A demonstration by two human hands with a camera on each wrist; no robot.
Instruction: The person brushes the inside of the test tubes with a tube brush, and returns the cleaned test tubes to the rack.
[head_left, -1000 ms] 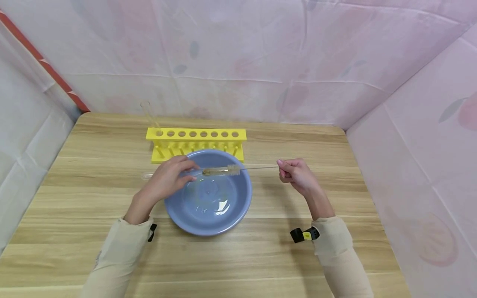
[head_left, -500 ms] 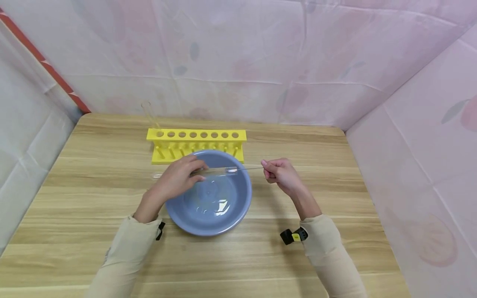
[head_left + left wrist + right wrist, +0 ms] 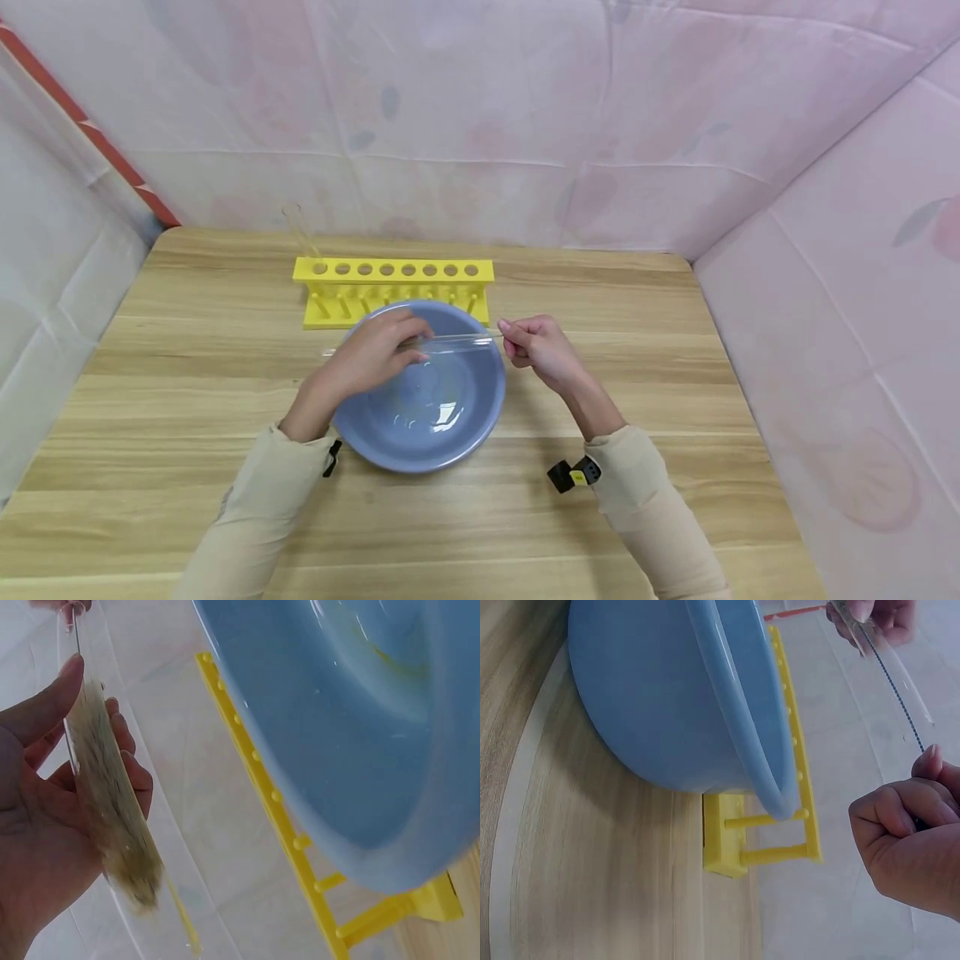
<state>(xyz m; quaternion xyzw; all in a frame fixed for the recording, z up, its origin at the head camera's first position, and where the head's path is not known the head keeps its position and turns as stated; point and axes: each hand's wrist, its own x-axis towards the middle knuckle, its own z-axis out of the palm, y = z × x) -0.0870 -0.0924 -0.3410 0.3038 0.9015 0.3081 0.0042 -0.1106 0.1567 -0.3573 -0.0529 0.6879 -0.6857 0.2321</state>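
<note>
My left hand (image 3: 371,350) holds a clear glass test tube (image 3: 459,343) nearly level over the blue basin (image 3: 420,467). Fingers and thumb wrap the tube's middle. Inside it, in the left wrist view, sit the tan bristles of a test tube brush (image 3: 112,787), partly behind the thumb. Its thin twisted wire (image 3: 896,690) runs out of the tube's mouth. My right hand (image 3: 542,350) pinches that wire close to the mouth, the other fingers curled. The basin holds some water with a shiny reflection.
Behind the basin stands a yellow test tube rack (image 3: 397,278) with a row of holes and pegs; the basin overlaps its front. Another clear test tube (image 3: 298,229) leans in its leftmost hole. Fabric walls (image 3: 480,108) enclose the wooden table (image 3: 465,533) at the back and sides.
My right hand has moved left, pushing the brush deeper, so the bristles have gone from the tube's mouth to inside the left hand's grip. The left hand and tube have shifted slightly right.
</note>
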